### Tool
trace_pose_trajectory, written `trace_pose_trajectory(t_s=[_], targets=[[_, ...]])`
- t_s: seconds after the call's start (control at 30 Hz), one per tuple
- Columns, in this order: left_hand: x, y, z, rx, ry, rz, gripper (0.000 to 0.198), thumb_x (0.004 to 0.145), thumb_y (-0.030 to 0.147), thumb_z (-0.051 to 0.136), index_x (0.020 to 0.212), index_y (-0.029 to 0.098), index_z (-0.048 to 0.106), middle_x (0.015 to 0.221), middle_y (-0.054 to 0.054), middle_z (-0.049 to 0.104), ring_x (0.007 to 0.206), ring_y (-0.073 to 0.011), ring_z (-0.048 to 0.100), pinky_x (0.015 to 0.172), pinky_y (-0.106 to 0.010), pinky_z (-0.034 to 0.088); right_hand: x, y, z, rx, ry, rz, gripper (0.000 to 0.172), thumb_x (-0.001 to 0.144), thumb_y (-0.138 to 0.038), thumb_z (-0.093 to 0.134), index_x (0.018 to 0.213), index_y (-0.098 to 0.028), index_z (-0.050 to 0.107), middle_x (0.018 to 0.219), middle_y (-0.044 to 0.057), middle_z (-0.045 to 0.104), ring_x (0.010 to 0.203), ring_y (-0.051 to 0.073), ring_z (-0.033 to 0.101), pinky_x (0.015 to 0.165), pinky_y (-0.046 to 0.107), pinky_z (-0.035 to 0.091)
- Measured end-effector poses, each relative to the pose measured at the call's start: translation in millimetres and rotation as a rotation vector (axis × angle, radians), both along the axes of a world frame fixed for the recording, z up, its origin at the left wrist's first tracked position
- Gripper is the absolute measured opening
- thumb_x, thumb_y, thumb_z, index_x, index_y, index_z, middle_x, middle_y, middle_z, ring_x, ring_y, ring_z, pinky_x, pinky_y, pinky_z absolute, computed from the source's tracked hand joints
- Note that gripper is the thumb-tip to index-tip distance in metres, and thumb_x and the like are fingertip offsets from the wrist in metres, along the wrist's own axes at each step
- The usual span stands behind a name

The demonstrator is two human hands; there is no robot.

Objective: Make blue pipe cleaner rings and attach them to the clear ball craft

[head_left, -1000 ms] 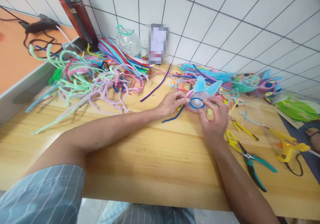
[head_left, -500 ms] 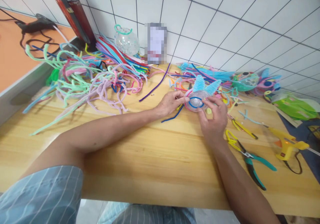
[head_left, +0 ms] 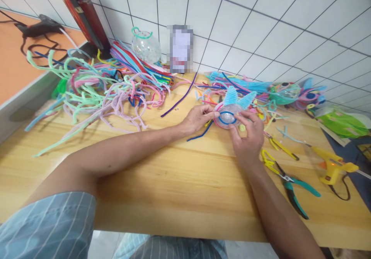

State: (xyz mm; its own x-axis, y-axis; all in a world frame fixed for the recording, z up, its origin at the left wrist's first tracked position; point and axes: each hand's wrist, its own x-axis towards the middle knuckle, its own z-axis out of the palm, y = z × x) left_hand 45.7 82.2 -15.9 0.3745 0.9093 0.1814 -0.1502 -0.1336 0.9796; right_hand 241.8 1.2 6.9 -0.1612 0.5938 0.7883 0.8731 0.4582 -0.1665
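Table (head_left: 174,181), seen fr. wearer's side; wall (head_left: 261,27) standing at rear. Ctr-R: L hand (head_left: 199,119) & R hand (head_left: 248,129) flanking ball (head_left: 235,106), w/ ring (head_left: 219,118) lying against its near face & fins (head_left: 231,95) rising behind. Short stem (head_left: 199,136) lying just before L hand; long stem (head_left: 179,101) running farther back, to L. Far L: heap (head_left: 95,93) spreading; bundle (head_left: 136,60) lying behind it, globe (head_left: 147,48) sitting nr wall, flask (head_left: 82,14) standing L of globe. Phone (head_left: 181,48) leaning on wall, R of globe. Behind ball: second bundle (head_left: 246,85) lying along wall, two more balls (head_left: 286,93) sitting at its R end. R of R hand: pliers (head_left: 288,180) lying; glue gun (head_left: 332,166) resting farther R, packet (head_left: 342,123) lying behind gun.
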Motion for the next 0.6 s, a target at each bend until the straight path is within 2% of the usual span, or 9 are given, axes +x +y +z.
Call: trace_pose_trajectory(t_s=[0.23,0.43,0.6], targets=[[-1.0,-0.2,0.2,-0.005,-0.003,-0.006,0.038,0.083,0.05,0.077,0.074,0.016,0.06,0.066,0.005,0.05,0.063,-0.0096,0.04,0.063,-0.026,0.033,-0.1,-0.1,0.5,-0.036,0.021,-0.029,0.029,0.094,-0.032,0.073,0.122,-0.026,0.07,0.125,0.012,0.071,0.12,0.03,0.068,0.105,0.055,0.054],[-1.8,0.1,1.3,0.005,-0.016,-0.016,0.042,0.081,0.054,0.08,0.074,0.017,0.06,0.064,0.005,0.05,0.062,-0.0099,0.041,0.062,-0.027,0.036,1.4,0.3,-0.5,-0.045,0.026,-0.005,0.031,0.094,-0.029,0.073,0.125,-0.027,0.07,0.129,0.012,0.069,0.122,0.031,0.067,0.106,0.055,0.053],[-3.1,0.3,1.3,-0.006,0.024,-0.011,0.045,0.081,0.058,0.079,0.075,0.017,0.062,0.063,0.005,0.05,0.061,-0.0099,0.042,0.061,-0.026,0.035,0.6,1.5,-2.1,-0.014,0.022,-0.04,0.028,0.094,-0.031,0.073,0.122,-0.027,0.071,0.129,0.012,0.069,0.12,0.031,0.068,0.104,0.054,0.054]])
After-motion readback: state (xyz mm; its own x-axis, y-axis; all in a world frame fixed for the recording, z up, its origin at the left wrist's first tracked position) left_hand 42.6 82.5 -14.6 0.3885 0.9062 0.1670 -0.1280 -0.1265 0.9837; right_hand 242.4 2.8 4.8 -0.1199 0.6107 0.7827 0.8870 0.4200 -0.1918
